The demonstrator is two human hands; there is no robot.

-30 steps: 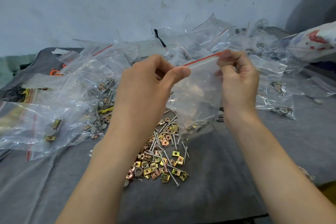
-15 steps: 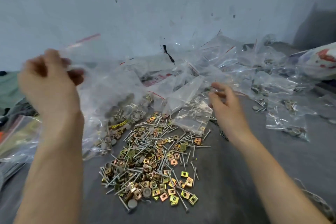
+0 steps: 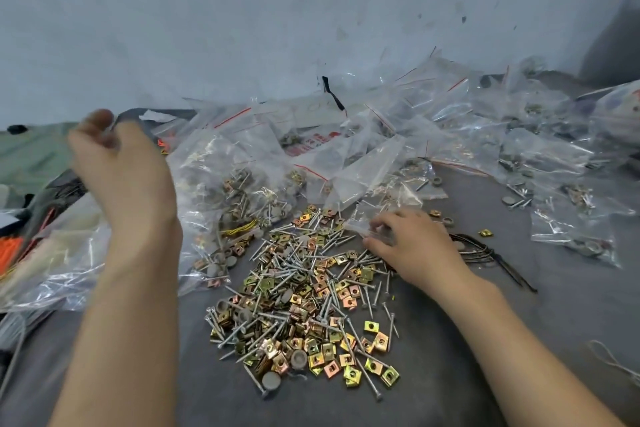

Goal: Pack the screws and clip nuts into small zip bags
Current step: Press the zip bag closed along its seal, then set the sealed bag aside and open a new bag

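Note:
A loose pile of silver screws and gold clip nuts (image 3: 301, 305) lies on the grey cloth in front of me. My right hand (image 3: 412, 243) reaches over the pile's far right edge, and its fingertips pinch the lip of a small clear zip bag (image 3: 375, 218) lying there. My left hand (image 3: 117, 170) is raised at the left with its fingers loosely curled; it is blurred and I see no bag in it. Beside it lies a heap of filled zip bags (image 3: 235, 191) with screws and nuts inside.
Clear zip bags with red seal lines (image 3: 433, 121) are heaped along the wall at the back. More filled bags (image 3: 571, 236) lie at the right. Black ties (image 3: 485, 253) lie past my right hand. Orange pieces in plastic (image 3: 14, 246) sit at the far left.
My left hand carried the filled bag off to the left and no longer has it. My right hand dropped to the pile's edge and took hold of a small bag.

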